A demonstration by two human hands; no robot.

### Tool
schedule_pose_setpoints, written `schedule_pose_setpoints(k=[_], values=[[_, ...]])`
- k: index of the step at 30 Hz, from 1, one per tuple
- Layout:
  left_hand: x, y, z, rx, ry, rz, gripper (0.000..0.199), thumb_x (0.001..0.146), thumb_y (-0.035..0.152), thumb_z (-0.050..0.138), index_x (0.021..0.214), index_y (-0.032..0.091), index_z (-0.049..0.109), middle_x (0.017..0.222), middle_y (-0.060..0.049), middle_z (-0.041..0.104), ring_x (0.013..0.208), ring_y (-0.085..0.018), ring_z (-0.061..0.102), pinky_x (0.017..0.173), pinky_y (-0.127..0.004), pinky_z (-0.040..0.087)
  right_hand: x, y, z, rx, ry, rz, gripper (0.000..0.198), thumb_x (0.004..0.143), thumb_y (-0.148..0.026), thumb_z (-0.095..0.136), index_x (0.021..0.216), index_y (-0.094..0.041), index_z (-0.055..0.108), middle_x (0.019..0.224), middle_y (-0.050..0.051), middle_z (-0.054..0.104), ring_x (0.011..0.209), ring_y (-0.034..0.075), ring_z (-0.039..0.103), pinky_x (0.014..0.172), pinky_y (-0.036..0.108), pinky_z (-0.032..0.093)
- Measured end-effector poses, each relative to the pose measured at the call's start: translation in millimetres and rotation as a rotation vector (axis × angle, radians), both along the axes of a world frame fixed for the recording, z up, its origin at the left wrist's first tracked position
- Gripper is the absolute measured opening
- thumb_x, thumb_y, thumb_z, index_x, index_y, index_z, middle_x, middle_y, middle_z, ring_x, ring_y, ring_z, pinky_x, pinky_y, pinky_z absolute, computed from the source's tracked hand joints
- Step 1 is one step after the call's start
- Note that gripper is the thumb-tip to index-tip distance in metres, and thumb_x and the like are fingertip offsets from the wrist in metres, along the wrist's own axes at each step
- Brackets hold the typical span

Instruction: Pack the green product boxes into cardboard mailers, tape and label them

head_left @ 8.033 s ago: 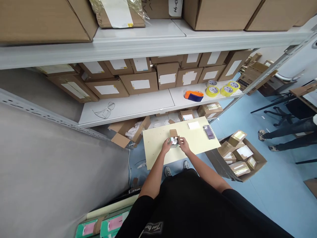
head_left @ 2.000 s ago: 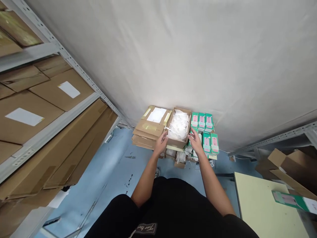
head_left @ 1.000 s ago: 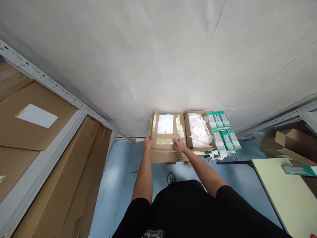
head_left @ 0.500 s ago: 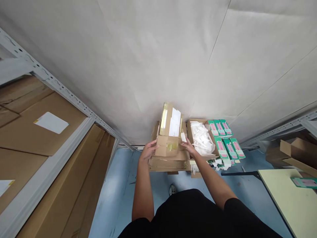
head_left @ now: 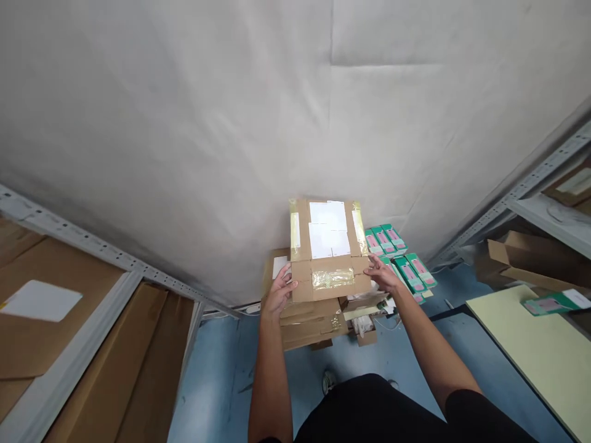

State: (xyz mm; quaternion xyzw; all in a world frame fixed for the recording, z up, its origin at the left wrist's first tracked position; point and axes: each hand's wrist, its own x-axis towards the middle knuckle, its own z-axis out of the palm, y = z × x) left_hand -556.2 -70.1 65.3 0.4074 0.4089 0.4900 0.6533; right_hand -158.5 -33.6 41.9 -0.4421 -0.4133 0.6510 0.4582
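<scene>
I held the carton (head_left: pixel 318 267) up in front of me, tilted towards me, above the stack (head_left: pixel 311 326) by the wall (head_left: pixel 258 111). My left hand (head_left: pixel 281 291) had its left edge, thumb on the near face and fingers partly spread, only a little bent. My right hand (head_left: pixel 381 272) pinched the right edge close to the crease, fingers loosely curled; I could not tell how far their tips reached behind.

The carton looked flattened. White labels (head_left: pixel 329 231) covered the middle of its upper panel, with a paler strip down each side, and shiny tape (head_left: pixel 333 279) ran across the panel below the crease.

The stack lay lower, partly hidden by the carton and my left hand, with brown sheets showing at its front. Just beyond my right hand stood green boxes (head_left: pixel 415 271) with pink fronts, some of them behind my wrist. Further right, one more green box (head_left: pixel 551 303) lay at the edge of the table (head_left: pixel 521 344), near an open box (head_left: pixel 538 255). My shoe (head_left: pixel 329 380) showed below on the blue floor (head_left: pixel 217 375).
</scene>
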Motion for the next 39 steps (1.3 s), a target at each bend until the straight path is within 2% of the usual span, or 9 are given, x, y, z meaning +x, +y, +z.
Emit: schedule_pose_setpoints(k=[4,8,12,15,22,27,31,34,39], values=[[64,24,1.5,-0.044,0.027,-0.187,0.096,0.071,0.027,0.084,0.157,0.031,0.04,0.134,-0.01,0.066,0.11,-0.024,0.069,0.087,-0.031,0.057,77,-23,23,0.025,-0.008,-0.092,0.08,0.062,-0.03,0.088,0.135,-0.031,0.055,0.122,0.008,0.075,0.102,0.029,0.074,0.083,0.04,0.06],[152,49,0.0,-0.046,0.033,-0.345,0.1,0.065,0.018,0.081,0.155,0.033,0.04,0.131,-0.008,0.066,0.1,-0.019,0.069,0.083,-0.028,0.056,164,-61,29,-0.008,-0.031,-0.206,0.08,0.061,-0.024,0.088,0.134,-0.032,0.057,0.121,0.008,0.075,0.104,0.029,0.074,0.083,0.041,0.06],[256,69,-1.9,-0.08,0.06,-0.485,0.098,0.061,0.015,0.08,0.15,0.034,0.044,0.122,-0.006,0.067,0.092,-0.017,0.07,0.077,-0.026,0.055,253,-116,23,-0.045,-0.036,-0.303,0.085,0.061,-0.021,0.085,0.139,-0.035,0.054,0.124,0.005,0.073,0.105,0.025,0.073,0.085,0.039,0.06],[341,74,-2.3,-0.095,0.093,-0.594,0.097,0.058,0.015,0.081,0.148,0.033,0.046,0.121,-0.005,0.068,0.094,-0.019,0.07,0.078,-0.027,0.056,318,-163,18,-0.043,-0.016,-0.419,0.086,0.063,-0.02,0.084,0.141,-0.036,0.053,0.123,0.004,0.073,0.103,0.023,0.073,0.085,0.038,0.059],[539,54,-3.7,-0.06,0.188,-0.838,0.097,0.058,0.017,0.078,0.148,0.033,0.045,0.12,-0.005,0.068,0.094,-0.019,0.07,0.075,-0.026,0.054,441,-275,9,-0.06,-0.029,-0.735,0.084,0.063,-0.024,0.084,0.14,-0.034,0.053,0.112,0.002,0.071,0.096,0.021,0.072,0.083,0.036,0.059],[657,25,-5.0,-0.042,0.197,-0.997,0.093,0.058,0.019,0.079,0.145,0.032,0.048,0.112,-0.004,0.068,0.093,-0.02,0.07,0.077,-0.028,0.054,499,-349,-1,-0.082,-0.024,-0.926,0.086,0.062,-0.025,0.083,0.141,-0.034,0.051,0.111,0.001,0.068,0.087,0.018,0.07,0.078,0.033,0.058],[726,9,-11.8,-0.052,0.216,-1.133,0.092,0.06,0.022,0.082,0.145,0.032,0.048,0.107,-0.002,0.067,0.088,-0.018,0.069,0.078,-0.029,0.054,525,-389,-12,-0.117,-0.047,-1.065,0.086,0.062,-0.025,0.082,0.143,-0.035,0.052,0.107,0.001,0.065,0.082,0.016,0.067,0.077,0.032,0.056],[767,12,-22.4,-0.043,0.274,-1.208,0.091,0.062,0.024,0.081,0.145,0.032,0.047,0.108,-0.002,0.067,0.084,-0.016,0.068,0.076,-0.027,0.052,536,-400,-23,-0.168,-0.047,-1.146,0.087,0.062,-0.024,0.081,0.144,-0.034,0.053,0.102,0.0,0.062,0.078,0.014,0.062,0.074,0.03,0.053],[828,31,-46.3,-0.025,0.358,-1.3,0.087,0.063,0.022,0.076,0.145,0.03,0.047,0.107,-0.001,0.066,0.073,-0.012,0.064,0.069,-0.024,0.05,549,-395,-49,-0.265,-0.003,-1.23,0.091,0.06,-0.02,0.078,0.146,-0.033,0.051,0.094,-0.003,0.058,0.074,0.012,0.058,0.073,0.029,0.052]])
